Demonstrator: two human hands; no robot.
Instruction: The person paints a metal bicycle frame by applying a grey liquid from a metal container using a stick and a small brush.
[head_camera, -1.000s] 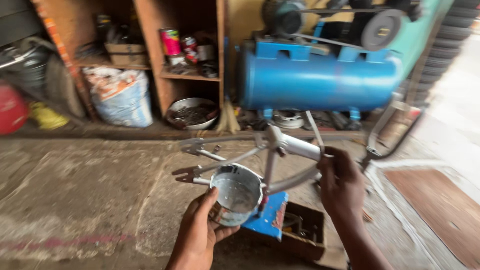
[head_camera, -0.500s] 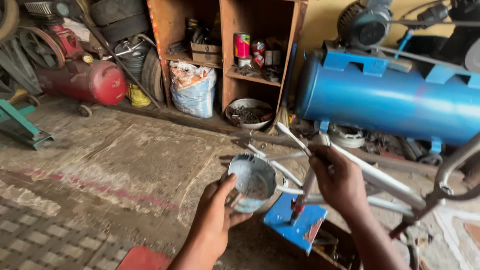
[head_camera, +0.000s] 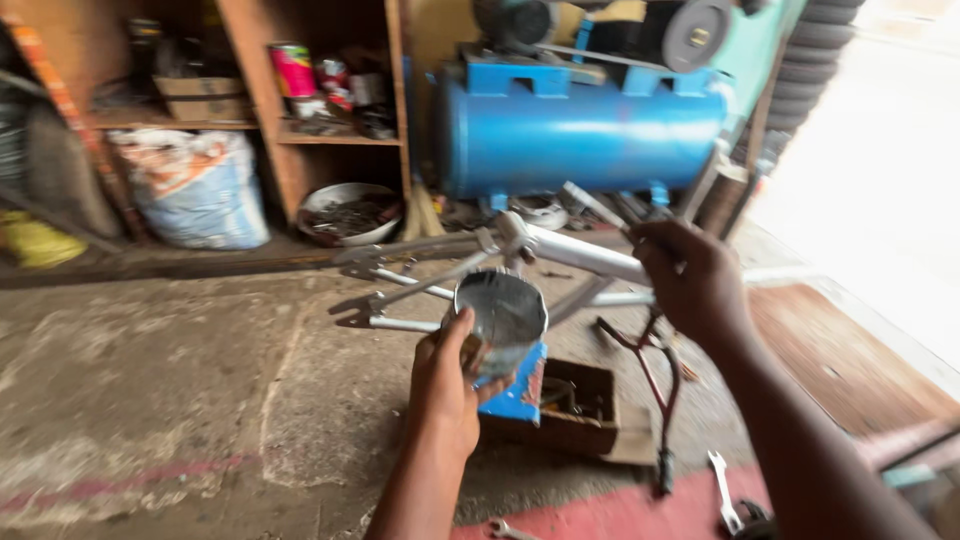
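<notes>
Blue air compressor tank (head_camera: 585, 135) against the back wall, motor and flywheel on top; wooden shelving (head_camera: 300, 100) to its left holding a cardboard box (head_camera: 205, 98) and cans (head_camera: 292, 68); white printed sack (head_camera: 195, 190) below, beside a metal bowl (head_camera: 345, 212) of what looks like scrap hardware, though blurred; open wooden toolbox (head_camera: 580, 410) on the concrete floor; spanner (head_camera: 722, 490) lying on red-painted ground; stacked tyres (head_camera: 815, 60) at far right.

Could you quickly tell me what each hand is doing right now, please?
Left hand: closed around a dented silver tin.
Right hand: closed on the grey bicycle frame.
</notes>
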